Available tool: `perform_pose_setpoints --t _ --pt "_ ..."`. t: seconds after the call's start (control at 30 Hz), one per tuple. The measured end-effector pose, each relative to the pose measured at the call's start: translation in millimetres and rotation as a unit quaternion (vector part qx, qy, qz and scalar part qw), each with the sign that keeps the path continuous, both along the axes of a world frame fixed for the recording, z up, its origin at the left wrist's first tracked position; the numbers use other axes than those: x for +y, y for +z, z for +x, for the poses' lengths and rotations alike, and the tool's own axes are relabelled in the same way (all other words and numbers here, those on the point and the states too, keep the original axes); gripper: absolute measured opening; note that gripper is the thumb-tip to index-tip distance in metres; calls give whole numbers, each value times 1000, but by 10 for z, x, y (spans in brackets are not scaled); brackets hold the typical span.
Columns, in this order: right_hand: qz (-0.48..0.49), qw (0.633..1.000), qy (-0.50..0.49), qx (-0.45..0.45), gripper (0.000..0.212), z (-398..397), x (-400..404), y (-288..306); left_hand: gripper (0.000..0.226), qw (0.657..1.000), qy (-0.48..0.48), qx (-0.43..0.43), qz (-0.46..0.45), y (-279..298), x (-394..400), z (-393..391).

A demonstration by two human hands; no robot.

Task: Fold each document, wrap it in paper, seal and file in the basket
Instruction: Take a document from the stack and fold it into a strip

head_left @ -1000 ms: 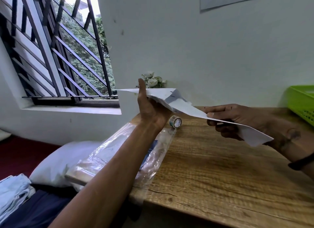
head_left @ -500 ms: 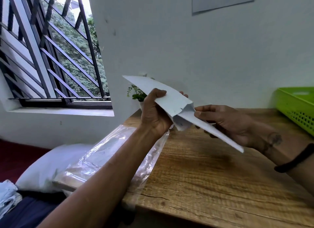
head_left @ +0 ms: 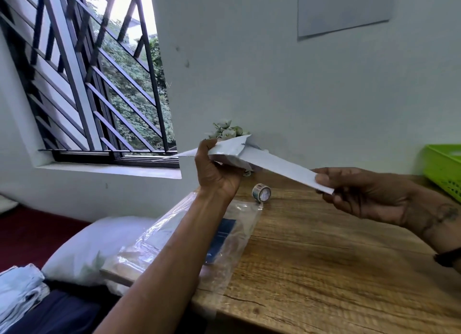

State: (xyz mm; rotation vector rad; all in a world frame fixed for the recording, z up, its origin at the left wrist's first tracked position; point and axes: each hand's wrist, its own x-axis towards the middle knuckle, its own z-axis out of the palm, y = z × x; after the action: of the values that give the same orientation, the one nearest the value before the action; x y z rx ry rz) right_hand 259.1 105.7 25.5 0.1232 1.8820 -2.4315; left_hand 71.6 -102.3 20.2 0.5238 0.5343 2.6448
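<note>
A white paper sheet, creased and partly folded, is held in the air above the back of the wooden table. My left hand grips its left part from below, thumb against the edge. My right hand pinches the sheet's lower right end between thumb and fingers. A small roll of tape stands on the table under the sheet. The green basket sits at the far right edge of the table.
A clear plastic sleeve with papers inside lies on the table's left end, under my left forearm. A small white flower plant stands by the wall behind the sheet. A white pillow lies left of the table, below the barred window.
The sheet has been drawn out longer between my hands, my right hand sliding down to its right end. The tape roll, hidden half a second ago, shows again.
</note>
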Motion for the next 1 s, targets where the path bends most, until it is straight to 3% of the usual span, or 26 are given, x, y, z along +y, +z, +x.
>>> perform_pose_setpoints --t 0.07,0.13,0.37,0.47,0.6,0.67,0.77,0.83,1.0 --pt "-49 997 -64 -5 37 -31 -2 -8 17 1000 -2 8 -9 -19 22 9" --pt "-74 992 -106 -6 24 -48 -29 -35 27 999 -6 18 -35 -35 67 44" --pt "-123 975 -184 21 21 -143 -69 -131 13 987 6 57 -147 -147 258 184" --pt "-186 967 -172 35 35 -126 -34 -97 16 988 6 55 -145 -120 243 200" --pt "-195 964 -171 62 57 -71 -11 -66 37 993 3 17 -114 -127 200 103" --pt "-195 960 -190 68 52 -71 -22 -85 35 993 0 25 -116 -146 215 93" --pt "-178 957 -219 64 24 -85 -69 -99 19 989 -20 71 -124 -159 268 181" --pt "-140 962 -227 53 19 -101 -106 -120 11 985 -38 90 -141 -172 310 237" --pt "-60 968 -237 53 32 -161 -201 -178 44 981 -48 100 -161 -203 387 309"
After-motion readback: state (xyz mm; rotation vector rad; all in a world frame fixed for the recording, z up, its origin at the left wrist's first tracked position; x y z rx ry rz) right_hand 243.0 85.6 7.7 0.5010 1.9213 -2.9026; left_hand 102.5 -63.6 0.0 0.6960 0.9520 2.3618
